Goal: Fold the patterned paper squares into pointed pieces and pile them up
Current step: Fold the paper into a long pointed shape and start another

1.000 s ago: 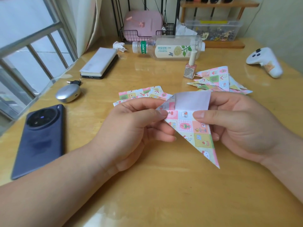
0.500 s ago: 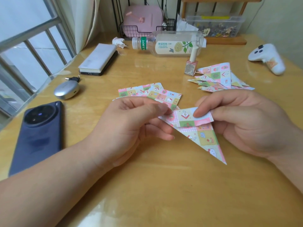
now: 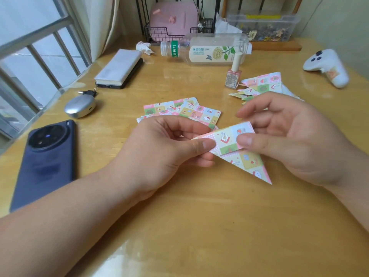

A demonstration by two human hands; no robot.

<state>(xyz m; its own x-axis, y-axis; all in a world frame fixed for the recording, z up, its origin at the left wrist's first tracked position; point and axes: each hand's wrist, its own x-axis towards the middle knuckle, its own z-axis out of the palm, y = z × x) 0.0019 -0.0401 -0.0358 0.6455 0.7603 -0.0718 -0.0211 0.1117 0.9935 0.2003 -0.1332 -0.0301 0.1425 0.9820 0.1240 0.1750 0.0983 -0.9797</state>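
A wooden table (image 3: 179, 226) beside a barred window serves as the work surface. The folded piece (image 3: 239, 156) is held just above the table centre, its sharp tip directed toward 5 o'clock. The left end of its upper band is pinched between thumb and fingers of the left hand (image 3: 159, 156). The right part is pinned under the thumb of the right hand (image 3: 295, 140), while the index finger is lifted clear; the fingers beneath the paper cannot be seen. One second earlier a white flap stood upright along the top edge; it has since been turned down, and only patterned faces are now shown. The final fold is therefore judged made, with the crease probably still to be pressed flat. The unfolded squares (image 3: 191, 111) lie at 11 o'clock from the piece, partly hidden by the left hand. The pile of finished pieces (image 3: 263, 84) lies at 1 o'clock, just beside a nail polish bottle (image 3: 233, 75). Transfer of the piece toward 1 o'clock is expected next.
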